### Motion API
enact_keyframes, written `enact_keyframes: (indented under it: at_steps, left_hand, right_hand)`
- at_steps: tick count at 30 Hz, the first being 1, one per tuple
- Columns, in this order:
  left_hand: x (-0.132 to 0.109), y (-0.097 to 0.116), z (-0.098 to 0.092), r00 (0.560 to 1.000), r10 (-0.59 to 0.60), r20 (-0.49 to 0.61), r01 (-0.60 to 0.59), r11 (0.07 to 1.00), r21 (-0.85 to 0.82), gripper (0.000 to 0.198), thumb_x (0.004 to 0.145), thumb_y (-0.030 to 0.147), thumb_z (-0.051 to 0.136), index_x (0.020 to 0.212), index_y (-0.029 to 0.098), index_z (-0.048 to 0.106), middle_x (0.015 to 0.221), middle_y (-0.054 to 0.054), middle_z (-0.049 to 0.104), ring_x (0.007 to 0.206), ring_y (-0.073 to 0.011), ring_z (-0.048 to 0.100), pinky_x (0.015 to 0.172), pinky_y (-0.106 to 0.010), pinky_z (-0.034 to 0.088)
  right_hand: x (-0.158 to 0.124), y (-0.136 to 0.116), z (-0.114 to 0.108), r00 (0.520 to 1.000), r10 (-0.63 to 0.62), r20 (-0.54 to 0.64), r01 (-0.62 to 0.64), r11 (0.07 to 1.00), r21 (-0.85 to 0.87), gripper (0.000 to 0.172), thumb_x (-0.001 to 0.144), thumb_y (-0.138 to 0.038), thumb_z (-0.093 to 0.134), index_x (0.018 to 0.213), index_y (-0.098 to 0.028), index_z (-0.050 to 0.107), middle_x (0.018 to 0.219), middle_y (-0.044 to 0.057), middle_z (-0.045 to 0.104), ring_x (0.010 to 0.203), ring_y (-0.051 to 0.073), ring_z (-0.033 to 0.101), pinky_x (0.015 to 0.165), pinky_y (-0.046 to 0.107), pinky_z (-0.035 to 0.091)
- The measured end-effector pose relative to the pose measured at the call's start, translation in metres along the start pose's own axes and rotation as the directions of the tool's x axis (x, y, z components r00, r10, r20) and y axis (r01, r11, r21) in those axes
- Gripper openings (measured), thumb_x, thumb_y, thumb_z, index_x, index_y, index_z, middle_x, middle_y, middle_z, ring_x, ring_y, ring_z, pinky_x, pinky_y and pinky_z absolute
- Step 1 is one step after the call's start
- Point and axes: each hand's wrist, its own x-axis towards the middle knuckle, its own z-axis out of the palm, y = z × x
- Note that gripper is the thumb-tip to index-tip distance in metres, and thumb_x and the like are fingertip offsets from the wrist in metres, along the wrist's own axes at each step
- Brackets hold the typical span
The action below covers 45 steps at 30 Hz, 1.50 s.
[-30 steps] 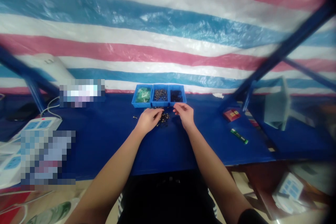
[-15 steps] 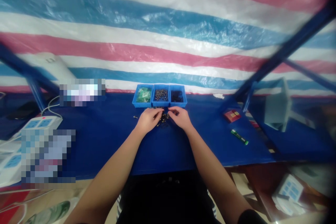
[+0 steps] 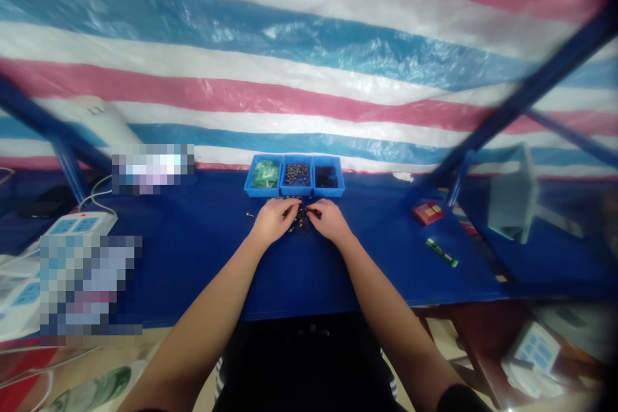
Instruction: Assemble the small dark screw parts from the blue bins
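My left hand and my right hand face each other over a pile of small dark and brass-coloured parts on the blue table. The left fingers are pinched together; whatever is between them is too small to name. My right fingers are pinched too, with a small dark piece at their tips that I cannot make out. Just behind the hands stand a blue bin with green packets, a blue bin with small metal parts and a blue bin with black parts.
A single small metal part lies left of my left hand. On the right are a red box and a green tube-like packet. A white power strip with cables lies on the left. Blue metal posts flank the table.
My right hand has shifted slightly down and left, with its fingertips lower over the pile. The left hand stays almost where it was.
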Motion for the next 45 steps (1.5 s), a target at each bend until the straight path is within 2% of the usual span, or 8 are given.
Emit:
enact_keyframes:
  at_steps: [6, 12, 16, 19, 24, 29, 39, 45]
  left_hand:
    - [0.000, -0.002, 0.001, 1.000, 0.007, 0.008, -0.007, 1.000, 0.002, 0.023, 0.094, 0.031, 0.051, 0.105, 0.023, 0.069, 0.099, -0.005, 0.074, 0.084, -0.0197, 0.070, 0.081, -0.035, 0.052]
    - [0.000, 0.001, 0.000, 1.000, 0.011, -0.001, -0.011, 1.000, -0.010, 0.024, 0.094, 0.032, 0.051, 0.107, 0.023, 0.069, 0.101, -0.005, 0.074, 0.082, -0.0189, 0.069, 0.080, -0.035, 0.053]
    - [0.001, 0.004, -0.002, 1.000, 0.005, 0.016, -0.005, 1.000, -0.022, 0.027, 0.093, 0.036, 0.054, 0.112, 0.024, 0.068, 0.097, -0.004, 0.075, 0.078, -0.0179, 0.069, 0.076, -0.033, 0.053]
    - [0.002, 0.004, -0.002, 1.000, 0.018, 0.026, -0.017, 0.999, -0.039, 0.025, 0.093, 0.035, 0.054, 0.111, 0.024, 0.068, 0.102, -0.004, 0.074, 0.084, -0.0186, 0.069, 0.077, -0.033, 0.053]
    - [0.002, 0.005, -0.003, 0.999, 0.031, 0.029, -0.029, 0.998, -0.063, 0.024, 0.095, 0.036, 0.051, 0.101, 0.023, 0.070, 0.100, -0.004, 0.074, 0.087, -0.0195, 0.069, 0.080, -0.035, 0.052]
    - [0.003, 0.006, -0.004, 0.999, 0.010, 0.053, -0.007, 0.999, -0.050, 0.024, 0.095, 0.035, 0.049, 0.101, 0.023, 0.068, 0.098, -0.004, 0.074, 0.080, -0.0173, 0.068, 0.076, -0.031, 0.052]
    - [-0.001, 0.006, -0.002, 0.995, -0.091, 0.043, 0.092, 0.995, -0.023, 0.022, 0.095, 0.037, 0.048, 0.100, 0.023, 0.065, 0.083, -0.002, 0.071, 0.075, -0.0176, 0.064, 0.067, -0.028, 0.049]
    - [0.000, 0.007, -0.003, 0.997, -0.061, 0.036, 0.062, 0.998, -0.026, 0.021, 0.094, 0.036, 0.050, 0.100, 0.022, 0.065, 0.085, -0.002, 0.072, 0.073, -0.0174, 0.064, 0.068, -0.029, 0.050]
  right_hand:
    - [0.000, -0.006, -0.001, 0.999, 0.045, -0.025, -0.044, 0.998, 0.048, 0.014, 0.081, -0.017, 0.061, 0.085, -0.022, 0.074, 0.086, 0.005, 0.070, 0.081, 0.019, 0.061, 0.081, 0.034, 0.049]
    - [0.001, -0.012, 0.000, 0.975, 0.201, -0.097, -0.151, 0.913, 0.380, 0.017, 0.084, -0.031, 0.058, 0.092, -0.022, 0.070, 0.089, 0.002, 0.071, 0.077, 0.016, 0.064, 0.074, 0.029, 0.052]
    - [0.001, -0.016, 0.001, 0.978, 0.199, -0.061, -0.137, 0.837, 0.530, 0.022, 0.083, -0.037, 0.060, 0.092, -0.021, 0.070, 0.094, 0.004, 0.072, 0.082, 0.017, 0.066, 0.079, 0.030, 0.053]
    - [0.000, -0.016, 0.002, 0.978, 0.202, -0.049, -0.135, 0.796, 0.590, 0.022, 0.080, -0.039, 0.065, 0.090, -0.020, 0.069, 0.094, 0.005, 0.072, 0.084, 0.018, 0.067, 0.081, 0.031, 0.053]
    - [0.001, -0.015, 0.003, 0.962, 0.270, -0.050, -0.181, 0.761, 0.622, 0.025, 0.072, -0.041, 0.073, 0.083, -0.020, 0.067, 0.082, 0.004, 0.070, 0.074, 0.017, 0.066, 0.074, 0.031, 0.055]
    - [0.002, -0.016, 0.003, 0.960, 0.280, -0.031, -0.188, 0.720, 0.668, 0.030, 0.070, -0.042, 0.075, 0.088, -0.019, 0.069, 0.086, 0.005, 0.072, 0.079, 0.019, 0.068, 0.079, 0.033, 0.056]
    - [0.002, -0.015, 0.004, 0.961, 0.275, -0.040, -0.175, 0.710, 0.682, 0.032, 0.070, -0.041, 0.075, 0.093, -0.019, 0.072, 0.089, 0.007, 0.073, 0.081, 0.019, 0.069, 0.080, 0.034, 0.056]
    - [0.000, -0.019, -0.001, 0.957, 0.289, -0.041, -0.183, 0.703, 0.687, 0.033, 0.073, -0.042, 0.072, 0.097, -0.019, 0.073, 0.087, 0.006, 0.074, 0.078, 0.019, 0.069, 0.079, 0.034, 0.056]
